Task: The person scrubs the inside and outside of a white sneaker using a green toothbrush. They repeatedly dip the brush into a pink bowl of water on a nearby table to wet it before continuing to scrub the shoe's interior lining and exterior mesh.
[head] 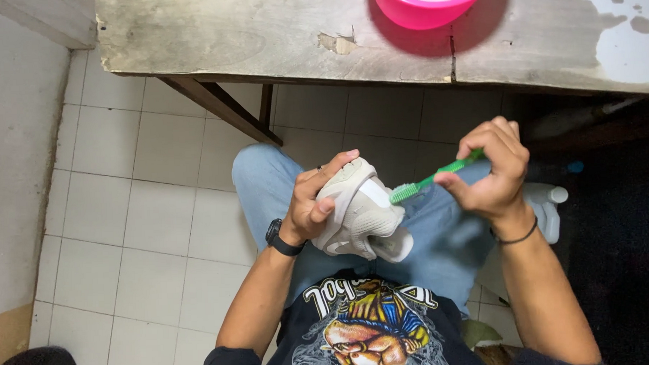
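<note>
The worn wooden surface [262, 33] fills the top of the view, patchy and cracked, with a pink basin [426, 2] standing on it, cut off by the frame's edge. Below the surface's near edge lies the white tiled floor [124, 211], and above that floor the person's knees in blue jeans [442, 243] carry everything else. The pale sneaker [361, 213] sits over the lap, below and a little left of the basin, cradled in the left hand [311, 201], whose fingers wrap around its upper with the thumb pressed against the side. Just right of the sneaker the right hand [493, 173] pinches the handle of a green toothbrush [432, 179], fingers pressed together around it, bristles touching or just off the shoe's strap; which of the two I cannot tell. A white plastic bottle [548, 207] stands on the floor to the right of the sneaker, partly hidden by the right wrist. As a judgement: the sneaker is held by one hand only, so a hard brush stroke could twist it loose onto the floor, and flicked bristles could spatter dirty water on the jeans.
</note>
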